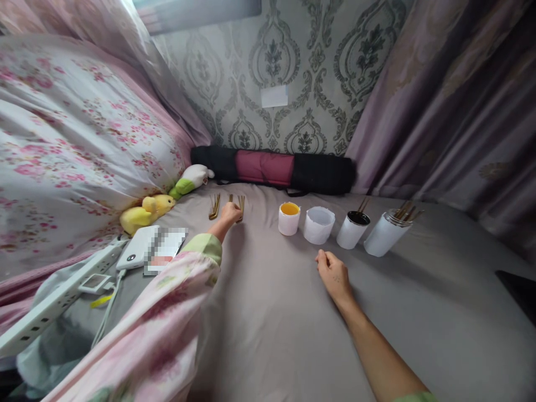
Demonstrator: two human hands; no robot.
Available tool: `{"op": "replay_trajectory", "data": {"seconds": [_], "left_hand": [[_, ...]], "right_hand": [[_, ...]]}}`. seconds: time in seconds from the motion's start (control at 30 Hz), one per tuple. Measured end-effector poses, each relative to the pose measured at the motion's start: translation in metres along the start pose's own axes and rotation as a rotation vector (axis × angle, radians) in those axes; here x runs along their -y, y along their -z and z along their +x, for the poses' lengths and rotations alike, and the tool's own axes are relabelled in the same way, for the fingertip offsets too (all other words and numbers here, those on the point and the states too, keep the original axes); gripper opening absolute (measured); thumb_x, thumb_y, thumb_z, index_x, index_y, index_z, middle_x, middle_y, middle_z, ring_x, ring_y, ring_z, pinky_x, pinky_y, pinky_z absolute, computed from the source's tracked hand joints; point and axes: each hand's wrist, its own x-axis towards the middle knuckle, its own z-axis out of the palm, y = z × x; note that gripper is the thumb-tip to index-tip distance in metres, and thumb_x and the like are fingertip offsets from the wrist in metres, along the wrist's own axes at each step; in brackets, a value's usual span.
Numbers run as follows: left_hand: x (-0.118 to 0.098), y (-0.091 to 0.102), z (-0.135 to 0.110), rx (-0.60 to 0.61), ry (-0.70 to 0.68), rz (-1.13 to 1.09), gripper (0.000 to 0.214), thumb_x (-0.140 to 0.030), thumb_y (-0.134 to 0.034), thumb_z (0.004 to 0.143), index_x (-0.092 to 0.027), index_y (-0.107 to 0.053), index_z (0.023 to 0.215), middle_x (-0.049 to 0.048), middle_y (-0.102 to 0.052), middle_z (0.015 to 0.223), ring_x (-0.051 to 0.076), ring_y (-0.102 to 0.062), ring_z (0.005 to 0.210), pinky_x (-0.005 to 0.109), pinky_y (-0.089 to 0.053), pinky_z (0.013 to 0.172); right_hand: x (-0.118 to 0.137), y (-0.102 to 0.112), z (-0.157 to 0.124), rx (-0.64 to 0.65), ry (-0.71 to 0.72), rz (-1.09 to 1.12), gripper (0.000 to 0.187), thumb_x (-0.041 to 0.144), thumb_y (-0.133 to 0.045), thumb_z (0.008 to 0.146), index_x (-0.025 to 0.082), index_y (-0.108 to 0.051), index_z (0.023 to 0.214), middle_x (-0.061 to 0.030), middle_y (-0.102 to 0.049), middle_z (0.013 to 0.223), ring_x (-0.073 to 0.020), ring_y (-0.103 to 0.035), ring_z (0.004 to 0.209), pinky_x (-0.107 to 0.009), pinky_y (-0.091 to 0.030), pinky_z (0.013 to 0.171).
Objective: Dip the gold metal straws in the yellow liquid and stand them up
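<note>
My left hand [230,212] reaches down onto the grey sheet with its fingers closed at a small bunch of thin brownish-gold sticks [230,197]. Its fingertips are hidden beneath the hand. Similar sticks [242,205] lie against its right side, and another bunch [214,206], apparently bent at its near end, lies to the left. My right hand [334,273] rests on the sheet with curled fingers; whether it holds anything is hidden. Beyond it stand a white-wrapped cup with a yellow inside [288,224], a wider white cup [319,231], a dark-inside cup with sticks [350,234] and a tilted-looking jar of sticks [383,237].
A black and maroon rolled bag [263,168] lies along the patterned wall. On the left are plush toys [146,215], a white power bank [136,251], a blurred-out screen [165,251], a power strip [62,296] and cables. A dark object [517,293] sits at the right edge.
</note>
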Motion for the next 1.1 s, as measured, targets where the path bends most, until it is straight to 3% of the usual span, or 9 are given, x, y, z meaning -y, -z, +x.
{"op": "replay_trajectory", "data": {"seconds": [0.57, 1.1], "left_hand": [[0.012, 0.002, 0.013, -0.014, -0.041, 0.091, 0.02, -0.017, -0.06, 0.064, -0.012, -0.069, 0.081, 0.0134, -0.066, 0.085, 0.023, -0.06, 0.084, 0.023, -0.042, 0.07], [0.005, -0.004, 0.008, 0.025, -0.052, 0.058, 0.017, -0.016, -0.064, 0.059, -0.009, -0.068, 0.074, 0.0122, -0.065, 0.07, 0.021, -0.06, 0.078, 0.023, -0.043, 0.067]], "right_hand": [[0.0, 0.0, 0.001, 0.015, -0.012, -0.009, 0.043, 0.049, -0.031, 0.083, 0.018, -0.056, 0.067, -0.0058, -0.06, 0.061, -0.0141, -0.05, 0.053, -0.024, -0.033, 0.052], [0.0, 0.0, 0.0, 0.013, -0.006, -0.021, 0.042, 0.048, -0.031, 0.083, 0.018, -0.056, 0.066, -0.005, -0.061, 0.062, -0.0134, -0.052, 0.054, -0.022, -0.034, 0.052]]}}
